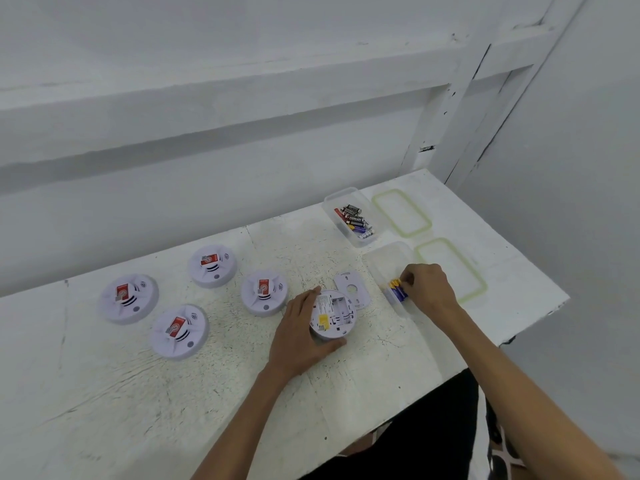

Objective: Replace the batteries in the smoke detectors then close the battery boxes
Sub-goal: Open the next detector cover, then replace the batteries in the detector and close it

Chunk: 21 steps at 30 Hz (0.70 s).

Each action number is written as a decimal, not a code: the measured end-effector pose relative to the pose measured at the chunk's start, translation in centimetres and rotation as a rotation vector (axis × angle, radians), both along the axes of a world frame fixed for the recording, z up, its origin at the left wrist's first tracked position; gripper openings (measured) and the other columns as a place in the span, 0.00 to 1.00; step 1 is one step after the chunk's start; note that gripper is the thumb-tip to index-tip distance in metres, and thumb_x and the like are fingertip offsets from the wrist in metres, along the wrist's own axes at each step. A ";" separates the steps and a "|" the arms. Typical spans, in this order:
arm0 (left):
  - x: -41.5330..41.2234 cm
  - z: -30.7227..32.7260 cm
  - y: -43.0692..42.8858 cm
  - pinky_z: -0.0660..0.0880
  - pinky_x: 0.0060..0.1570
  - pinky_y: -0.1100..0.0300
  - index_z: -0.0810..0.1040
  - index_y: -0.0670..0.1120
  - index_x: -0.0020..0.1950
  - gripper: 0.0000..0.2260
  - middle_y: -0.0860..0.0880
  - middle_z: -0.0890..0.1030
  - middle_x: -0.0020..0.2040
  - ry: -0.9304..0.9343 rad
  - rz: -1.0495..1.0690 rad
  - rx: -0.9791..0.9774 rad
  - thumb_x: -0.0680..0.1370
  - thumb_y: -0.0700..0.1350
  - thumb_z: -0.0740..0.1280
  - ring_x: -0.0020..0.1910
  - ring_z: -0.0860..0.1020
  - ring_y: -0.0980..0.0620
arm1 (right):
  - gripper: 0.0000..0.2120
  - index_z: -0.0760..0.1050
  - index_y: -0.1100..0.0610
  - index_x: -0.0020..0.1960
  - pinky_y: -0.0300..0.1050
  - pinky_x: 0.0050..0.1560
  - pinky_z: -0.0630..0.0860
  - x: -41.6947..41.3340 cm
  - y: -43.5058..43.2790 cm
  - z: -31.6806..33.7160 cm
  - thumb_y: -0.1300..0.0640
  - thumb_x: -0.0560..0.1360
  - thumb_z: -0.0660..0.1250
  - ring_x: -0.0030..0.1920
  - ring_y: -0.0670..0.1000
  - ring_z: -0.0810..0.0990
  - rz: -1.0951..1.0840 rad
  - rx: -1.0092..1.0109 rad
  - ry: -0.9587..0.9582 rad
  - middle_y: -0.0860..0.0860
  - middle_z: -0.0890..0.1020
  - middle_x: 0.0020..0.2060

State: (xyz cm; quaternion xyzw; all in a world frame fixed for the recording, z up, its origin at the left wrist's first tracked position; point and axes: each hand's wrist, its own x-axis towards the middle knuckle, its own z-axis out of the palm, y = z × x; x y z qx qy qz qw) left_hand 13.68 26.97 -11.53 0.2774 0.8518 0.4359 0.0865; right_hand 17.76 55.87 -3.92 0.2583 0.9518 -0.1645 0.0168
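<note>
From here, "EVEREADY" reads on a black battery (355,220) in the far clear box (341,192). The red stickers (122,291) on the smoke detectors (114,311) are too small to read.

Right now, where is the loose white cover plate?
In the head view, the cover plate lies right of centre, between the opened detector and the nearer clear box.

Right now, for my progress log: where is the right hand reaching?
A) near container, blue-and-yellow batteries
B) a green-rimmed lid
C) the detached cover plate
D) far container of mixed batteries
A: the right hand pinches blue-and-yellow batteries inside the near clear container, while the left hand holds the opened smoke detector.
</note>
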 end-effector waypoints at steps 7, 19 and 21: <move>0.1 0.1 0.0 0.63 0.74 0.59 0.60 0.52 0.80 0.50 0.55 0.69 0.76 -0.071 0.033 0.056 0.64 0.67 0.78 0.74 0.66 0.57 | 0.08 0.81 0.59 0.45 0.49 0.39 0.79 0.0 -0.2 0.0 0.66 0.74 0.64 0.41 0.54 0.79 0.007 0.022 -0.007 0.54 0.82 0.40; 0.2 0.4 0.0 0.64 0.73 0.59 0.57 0.52 0.82 0.49 0.59 0.63 0.79 -0.067 0.044 0.033 0.69 0.65 0.76 0.77 0.61 0.62 | 0.08 0.79 0.60 0.41 0.51 0.34 0.78 -0.2 -0.3 -0.1 0.62 0.74 0.61 0.37 0.56 0.78 0.003 0.068 0.030 0.54 0.81 0.34; 0.2 0.5 0.0 0.68 0.69 0.59 0.57 0.51 0.82 0.48 0.56 0.62 0.78 -0.037 0.056 0.006 0.68 0.66 0.74 0.76 0.61 0.60 | 0.08 0.78 0.60 0.41 0.50 0.33 0.78 -0.3 -0.5 0.1 0.61 0.75 0.61 0.35 0.56 0.78 -0.019 0.080 0.072 0.54 0.81 0.34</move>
